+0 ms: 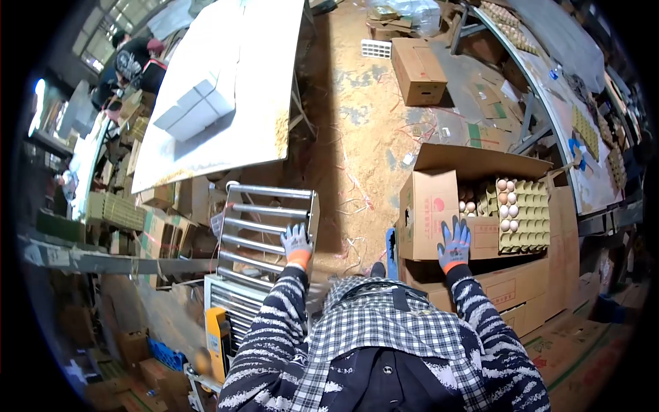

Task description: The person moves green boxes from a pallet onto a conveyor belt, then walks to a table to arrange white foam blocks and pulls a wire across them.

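Note:
My left hand [297, 245], in a grey glove with an orange cuff, rests on or just over the right side of the roller conveyor [264, 226]. Its fingers are spread and hold nothing. Gloved the same way, my right hand [455, 244] lies with fingers apart against the near side of an open cardboard box [427, 213]. One flap of that box stands up at the back. Eggs [467, 207] show inside it, partly hidden by a flap. A pulp egg tray [534, 218] sits at the box's right, with several eggs [508, 199] along its left side and bare cups elsewhere.
A white table [264, 89] bearing a white block-like box [195, 106] stands ahead left. A closed carton [417, 65] is on the littered floor [353, 137]. Another table [556, 103] with egg trays runs along the right. People [134, 65] are at the far left.

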Tool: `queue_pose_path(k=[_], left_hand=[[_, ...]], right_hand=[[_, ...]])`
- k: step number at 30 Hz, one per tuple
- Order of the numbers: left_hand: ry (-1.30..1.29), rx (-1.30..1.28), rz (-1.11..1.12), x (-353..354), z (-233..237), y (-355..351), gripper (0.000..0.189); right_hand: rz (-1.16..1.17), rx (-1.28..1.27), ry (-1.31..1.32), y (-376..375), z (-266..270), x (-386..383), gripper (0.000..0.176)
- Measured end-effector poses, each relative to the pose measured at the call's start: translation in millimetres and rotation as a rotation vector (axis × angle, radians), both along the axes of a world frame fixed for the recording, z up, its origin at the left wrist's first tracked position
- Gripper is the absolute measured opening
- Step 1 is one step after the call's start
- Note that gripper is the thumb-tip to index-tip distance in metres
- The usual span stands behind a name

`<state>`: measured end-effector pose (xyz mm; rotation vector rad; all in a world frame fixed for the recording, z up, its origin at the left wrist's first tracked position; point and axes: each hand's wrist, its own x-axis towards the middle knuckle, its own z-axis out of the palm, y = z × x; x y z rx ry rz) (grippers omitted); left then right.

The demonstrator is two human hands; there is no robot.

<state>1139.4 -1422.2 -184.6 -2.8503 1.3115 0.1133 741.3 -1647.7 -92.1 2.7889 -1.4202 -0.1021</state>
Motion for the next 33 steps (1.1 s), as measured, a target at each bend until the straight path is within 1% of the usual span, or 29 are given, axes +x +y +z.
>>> queue_pose_path(k=[2,3,4,5,6,8,9,10,12,13,14,15,16,17,18,19,20,21,22,24,25,26,27,28,29,30,31,32,33], left_hand=[[0.048,0.094,-0.016,-1.7,18.1,-4.8,0.050],[0.031,0.093,-0.036,0.8,14.9,-5.9,0.045],[0.042,0.112,-0.044,4.3,11.1,-7.2,0.044],[0.068,0.166,-0.049,7.7,11.4,-9.6,0.047],[0.096,0.218,-0.054,11.7,10.9,-12.9,0.049],[0.177,0.278,-0.131,22.8,12.3,-15.4,0.058],[0.209,0.366,-0.162,24.0,24.2,-20.6,0.066],[0.238,0.434,-0.167,22.9,38.6,-28.6,0.069],[0.362,0.542,-0.186,40.2,31.1,-34.3,0.062],[0.409,0.583,-0.191,45.3,32.6,-37.5,0.056],[0.366,0.634,-0.243,53.8,12.7,-31.8,0.054],[0.427,0.733,-0.273,55.7,23.0,-44.7,0.054],[0.493,0.776,-0.330,64.4,17.9,-50.1,0.054],[0.719,0.767,-0.395,82.4,-6.6,-44.6,0.053],[0.942,0.671,-0.663,105.6,-34.0,-36.1,0.047],[1.137,0.767,-0.678,117.2,-34.1,-45.6,0.046],[1.277,0.895,-0.639,126.1,-24.2,-67.1,0.045],[1.405,1.032,-0.597,134.0,-14.7,-90.1,0.044],[1.502,1.138,-0.559,142.0,-6.3,-114.4,0.043],[1.635,1.293,-0.500,157.0,2.8,-162.4,0.041],[1.664,1.339,-0.491,163.4,7.8,-186.6,0.040],[1.658,1.351,-0.512,171.3,11.0,-213.1,0.039],[1.586,1.299,-0.598,177.1,14.5,-241.1,0.038],[1.291,1.007,-1.139,182.9,-6.8,-263.6,0.032],[1.177,0.941,-0.957,185.0,36.3,-299.1,0.032],[1.205,0.575,-1.243,195.4,-7.5,-306.7,0.036],[1.482,0.557,-0.963,213.0,-44.6,-319.5,0.036],[1.493,0.546,-0.752,212.6,13.7,-348.9,0.033],[0.904,0.546,-0.670,198.9,76.3,-373.1,0.034]], right_hand=[[-0.037,0.070,-0.017,-2.2,19.1,9.3,0.078],[-0.048,0.077,-0.024,-3.4,29.4,15.0,0.078],[-0.087,0.116,-0.088,-8.2,40.2,22.1,0.079],[-0.127,0.152,-0.150,-14.9,51.6,28.9,0.080],[-0.139,0.148,-0.154,-23.4,63.9,35.1,0.080],[-0.061,0.055,-0.328,-43.1,87.8,47.3,0.081],[-0.057,0.029,-0.383,-55.2,97.0,55.0,0.081],[-0.065,0.020,-0.378,-69.6,101.7,63.6,0.081],[-0.060,0.002,-0.487,-100.1,106.0,83.2,0.080],[-0.048,-0.003,-0.470,-118.4,107.0,94.1,0.078],[-0.053,-0.011,-0.435,-135.5,99.1,104.9,0.077],[-0.055,-0.007,-0.401,-150.5,94.4,114.8,0.075],[-0.055,-0.006,-0.367,-167.1,88.6,125.4,0.073],[-0.051,-0.001,-0.369,-181.7,72.0,132.2,0.071],[-0.049,0.012,-0.362,-192.9,70.6,140.9,0.064],[-0.044,0.037,-0.313,-200.4,61.4,143.1,0.058],[-0.032,0.055,-0.270,-208.3,52.2,143.8,0.053],[-0.040,0.083,-0.285,-214.2,53.9,146.3,0.045],[-0.039,0.108,-0.304,-219.4,56.8,148.0,0.038],[-0.058,0.176,-0.279,-228.3,44.8,139.8,0.029],[-0.124,0.216,-0.256,-227.2,45.8,140.0,0.026],[-0.196,0.249,-0.231,-226.3,50.4,139.4,0.025],[-0.292,0.299,-0.180,-223.7,55.3,140.2,0.026],[-0.391,0.350,-0.127,-219.6,59.6,141.1,0.028],[-0.392,0.348,-0.126,-217.5,62.4,142.5,0.029],[-0.390,0.349,-0.122,-217.2,63.4,143.0,0.031],[-0.398,0.364,-0.105,-217.6,62.4,143.1,0.033],[-0.378,0.363,-0.105,-217.9,64.9,143.6,0.033],[-0.378,0.428,-0.074,-219.9,69.2,144.8,0.034]])
